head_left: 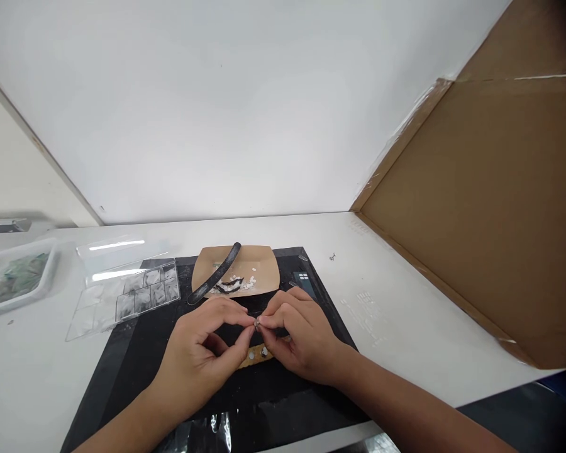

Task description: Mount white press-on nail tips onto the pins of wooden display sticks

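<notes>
My left hand (pixel 210 349) and my right hand (pixel 302 333) meet above the black mat (pixel 283 409). Both pinch a tiny shiny piece (pixel 257 324) between thumb and fingertips; it is too small to name and partly covered by the fingers. Just below the fingertips lies a tan strip (pixel 251 360) with small white and shiny dots on it, its right end hidden by my right hand. Behind the hands sits a brown paper tray (pixel 264 258) with white chips and dark scraps inside. A curved black nail file (pixel 217 274) leans across the tray's left side.
A clear compartment box (pixel 144 296) with its lid raised stands left, holding small packets. Farther left is a white tub (pixel 51 270) of greenish bags. A small metallic bit (pixel 332 257) lies on the white table at right. A cardboard panel (pixel 490 207) borders the right side.
</notes>
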Demonstrator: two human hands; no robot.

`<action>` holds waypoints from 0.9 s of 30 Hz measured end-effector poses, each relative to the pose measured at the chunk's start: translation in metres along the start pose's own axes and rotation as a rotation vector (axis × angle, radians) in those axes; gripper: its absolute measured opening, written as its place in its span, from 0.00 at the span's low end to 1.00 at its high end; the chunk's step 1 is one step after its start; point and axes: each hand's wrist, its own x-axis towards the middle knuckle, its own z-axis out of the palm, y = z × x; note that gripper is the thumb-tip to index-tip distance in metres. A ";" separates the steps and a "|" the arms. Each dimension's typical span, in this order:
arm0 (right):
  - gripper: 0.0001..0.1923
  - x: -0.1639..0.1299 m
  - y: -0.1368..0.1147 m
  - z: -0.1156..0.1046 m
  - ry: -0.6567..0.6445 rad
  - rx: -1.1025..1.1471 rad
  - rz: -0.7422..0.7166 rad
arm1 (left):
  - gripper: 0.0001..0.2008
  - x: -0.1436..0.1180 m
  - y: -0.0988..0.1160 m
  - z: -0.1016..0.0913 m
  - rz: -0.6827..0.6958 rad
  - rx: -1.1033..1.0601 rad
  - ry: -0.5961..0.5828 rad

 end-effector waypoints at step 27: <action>0.16 0.001 -0.006 -0.012 -0.108 -0.393 -0.262 | 0.07 0.003 0.010 0.000 -0.354 -0.073 -0.047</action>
